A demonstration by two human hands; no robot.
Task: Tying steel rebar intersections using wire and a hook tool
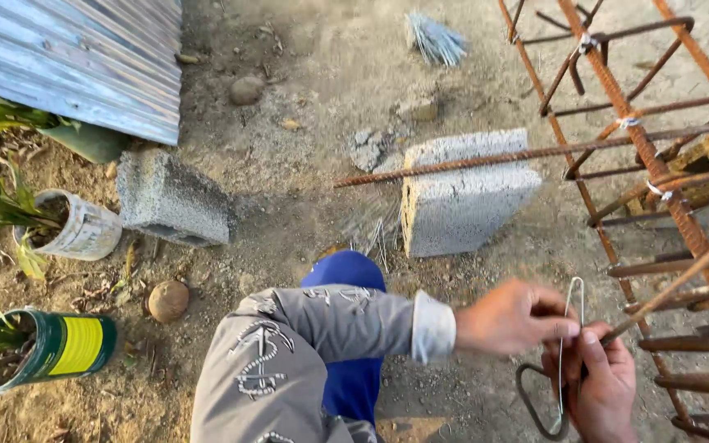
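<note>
1. Rebar cage, rusty, fills the right side of the frame, tied with wire at its crossings.
2. Metal sheet, upper left.
3. Two blocks: one at centre under a rebar end, one left of centre.
4. Two pots with plants, lower left.
5. Left hand, lower right, pinches a wire loop at its top.
6. Right hand, just below, is closed on the loop and a hook tool.
</note>
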